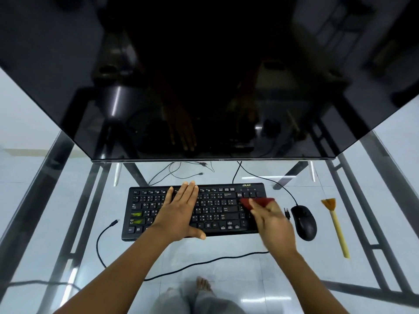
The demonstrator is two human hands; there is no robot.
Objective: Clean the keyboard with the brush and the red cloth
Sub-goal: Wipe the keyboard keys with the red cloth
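A black keyboard (217, 211) lies on the glass desk in front of the monitor. My left hand (181, 209) rests flat on its left-middle keys, fingers spread and pointing away from me. My right hand (272, 220) is blurred over the keyboard's right end and holds the red cloth (256, 203) against the keys near the number pad. The brush (335, 223), with a yellow handle and tan bristles, lies on the glass to the right of the mouse, bristles pointing away from me; neither hand touches it.
A black mouse (304, 222) sits just right of the keyboard, its cable running up behind. A large dark monitor (204, 87) overhangs the desk's far side. Loose black cables (106, 236) lie left of and in front of the keyboard. Through the glass desk (374, 257) I see knees and a foot.
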